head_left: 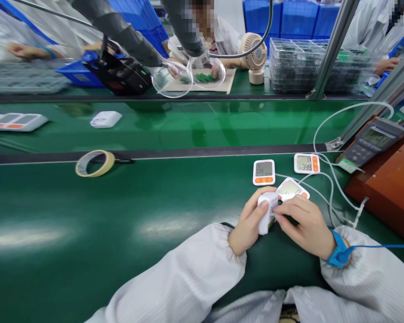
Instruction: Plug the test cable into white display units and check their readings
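My left hand (249, 222) is closed around a white blood pressure monitor (265, 213), tipped up on edge with its side towards my right hand. The fingers of my right hand (303, 224) are pinched together against that side; what lies between them is too small to make out. Just behind my hands, a second monitor (291, 187) lies tilted and partly covered by my fingers. Two more monitors with orange buttons lie beyond: one (264, 172) to the left, the other (306, 163) to the right, its screen lit with digits. Thin grey tubes (330, 197) run among them.
At the right stand a handheld pressure meter (372, 139) and a brown box (387, 179) with a tube fitting. A tape roll (94, 163) lies left on the green table. Across the conveyor belt (188, 125), carrying white units (105, 119), co-workers sit near a fan (255, 56).
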`<action>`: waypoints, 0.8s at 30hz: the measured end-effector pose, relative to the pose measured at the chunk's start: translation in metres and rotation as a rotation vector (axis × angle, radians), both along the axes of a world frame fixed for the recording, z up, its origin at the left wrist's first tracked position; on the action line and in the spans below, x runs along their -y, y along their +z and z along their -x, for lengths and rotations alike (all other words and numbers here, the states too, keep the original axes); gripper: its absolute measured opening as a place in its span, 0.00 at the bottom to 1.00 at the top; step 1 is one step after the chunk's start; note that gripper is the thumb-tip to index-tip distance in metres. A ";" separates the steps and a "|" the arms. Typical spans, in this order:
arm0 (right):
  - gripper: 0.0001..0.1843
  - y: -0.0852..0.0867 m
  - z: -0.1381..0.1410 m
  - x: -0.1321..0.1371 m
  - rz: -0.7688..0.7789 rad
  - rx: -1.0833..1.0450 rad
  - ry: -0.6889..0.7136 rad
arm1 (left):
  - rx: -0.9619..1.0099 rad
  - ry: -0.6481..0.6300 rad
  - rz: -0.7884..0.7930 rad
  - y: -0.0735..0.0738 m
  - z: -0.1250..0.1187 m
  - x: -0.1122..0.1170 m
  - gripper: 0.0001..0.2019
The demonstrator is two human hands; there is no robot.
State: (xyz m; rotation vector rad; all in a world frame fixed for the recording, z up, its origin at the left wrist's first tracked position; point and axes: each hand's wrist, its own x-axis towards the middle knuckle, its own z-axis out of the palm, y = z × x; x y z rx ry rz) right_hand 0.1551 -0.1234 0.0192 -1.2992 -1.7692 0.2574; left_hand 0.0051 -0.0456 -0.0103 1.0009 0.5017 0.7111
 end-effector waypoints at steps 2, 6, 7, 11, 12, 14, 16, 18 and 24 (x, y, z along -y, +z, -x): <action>0.06 0.000 0.000 0.000 -0.012 -0.013 0.016 | -0.010 -0.002 -0.015 0.001 0.000 0.000 0.22; 0.06 -0.001 0.001 0.000 -0.012 -0.002 -0.036 | -0.013 -0.009 -0.026 0.001 0.000 0.000 0.22; 0.06 -0.001 0.001 0.000 -0.007 0.002 -0.059 | -0.010 -0.011 -0.025 0.000 0.001 0.000 0.22; 0.07 -0.001 0.002 -0.001 0.012 -0.009 -0.064 | -0.002 -0.026 -0.010 -0.001 0.001 0.000 0.23; 0.07 -0.002 0.003 -0.001 0.016 -0.015 -0.054 | -0.001 -0.025 -0.010 -0.001 0.001 0.000 0.23; 0.07 -0.002 0.003 -0.001 0.023 -0.018 -0.054 | 0.002 -0.019 -0.015 -0.001 0.001 0.000 0.22; 0.06 -0.003 0.003 -0.001 0.026 -0.015 -0.069 | 0.002 -0.019 -0.018 -0.001 0.001 0.000 0.21; 0.06 -0.003 0.003 -0.001 0.027 -0.016 -0.072 | -0.007 -0.027 -0.023 0.000 0.000 0.000 0.21; 0.06 -0.004 0.005 0.000 0.045 -0.036 -0.045 | -0.037 -0.048 -0.048 0.000 0.001 0.000 0.23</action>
